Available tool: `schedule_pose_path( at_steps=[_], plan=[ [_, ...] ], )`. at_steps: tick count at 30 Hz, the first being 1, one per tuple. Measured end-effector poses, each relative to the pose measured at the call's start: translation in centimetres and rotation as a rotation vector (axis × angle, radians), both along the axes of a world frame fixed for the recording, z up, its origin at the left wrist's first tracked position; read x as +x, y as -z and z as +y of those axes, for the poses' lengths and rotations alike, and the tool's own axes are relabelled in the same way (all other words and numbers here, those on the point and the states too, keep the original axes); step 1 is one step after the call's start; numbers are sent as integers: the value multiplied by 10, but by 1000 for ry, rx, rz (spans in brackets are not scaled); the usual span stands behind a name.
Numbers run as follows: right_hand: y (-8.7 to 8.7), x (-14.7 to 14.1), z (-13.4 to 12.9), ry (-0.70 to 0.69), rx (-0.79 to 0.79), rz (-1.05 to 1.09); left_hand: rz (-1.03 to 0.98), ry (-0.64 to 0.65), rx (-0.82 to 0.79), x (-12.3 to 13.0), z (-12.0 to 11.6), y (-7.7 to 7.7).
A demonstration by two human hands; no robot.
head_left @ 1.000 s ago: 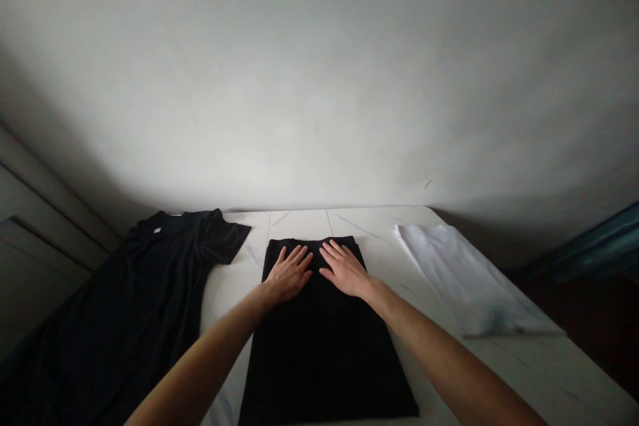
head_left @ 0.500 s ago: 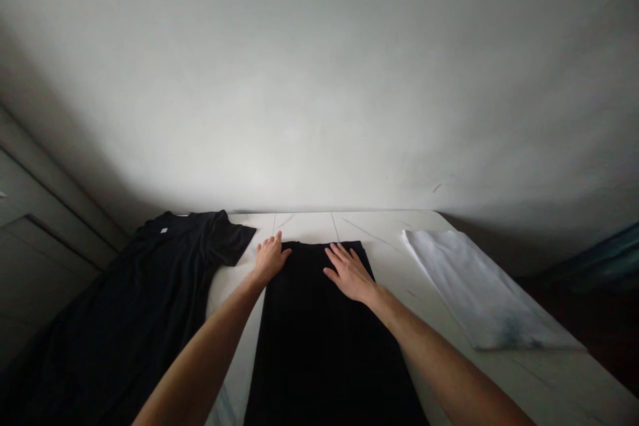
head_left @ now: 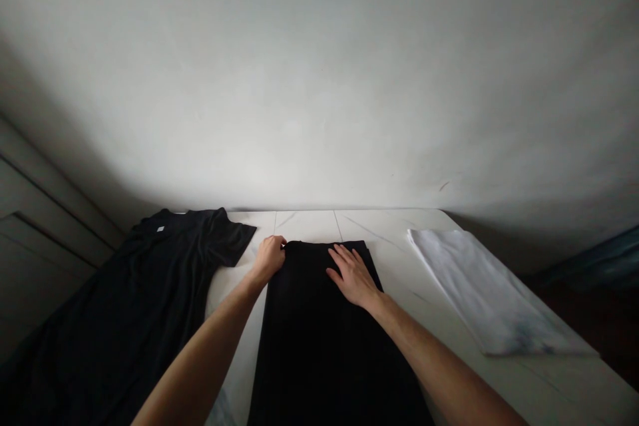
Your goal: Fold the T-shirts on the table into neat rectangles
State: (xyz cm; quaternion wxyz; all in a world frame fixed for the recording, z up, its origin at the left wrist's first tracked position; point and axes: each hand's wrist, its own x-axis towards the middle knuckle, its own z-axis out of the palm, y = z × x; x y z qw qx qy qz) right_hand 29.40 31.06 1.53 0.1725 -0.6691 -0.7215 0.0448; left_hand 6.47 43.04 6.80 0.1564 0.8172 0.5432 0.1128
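Note:
A black garment [head_left: 319, 339], folded into a long narrow shape, lies down the middle of the table. My left hand [head_left: 271, 256] is closed at its far left corner, fingers and thumb pinching the cloth edge. Near the far right corner, my right hand [head_left: 353, 276] rests palm down on the black cloth with its fingers spread.
To the left a black T-shirt [head_left: 144, 306] with a small white label is spread over the table. A folded white garment [head_left: 494, 293] with a bluish patch lies on the right. The white marbled table [head_left: 399, 219] meets a pale wall [head_left: 319, 80] behind.
My left hand's fingers have gone from stretched out to closed on the garment's corner. My right hand stays spread on the cloth. The view has shifted slightly.

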Motion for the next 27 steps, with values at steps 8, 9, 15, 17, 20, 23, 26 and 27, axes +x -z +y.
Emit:
schedule_pose_path(
  at_steps=[8,9,15,17,20,23,26,27],
  plan=[
    [-6,12,-2,-52,87,31,-45,772,657,-14,-99,5],
    [-9,13,-2,-70,113,24,-48,836,698,-16,-107,7],
    [-27,9,3,-282,168,-25,-83,893,746,-18,-113,5],
    [-31,6,4,-370,170,14,-79,898,741,-18,-113,4],
    [-39,0,6,-423,156,129,-86,900,737,-19,-114,4],
    [-49,-10,8,-476,86,199,-96,895,726,-20,-116,4],
    [-57,-20,9,-567,-5,206,-100,867,726,-21,-115,1],
    [-59,-21,10,-579,-17,216,-103,856,730,-21,-114,0]
  ],
)
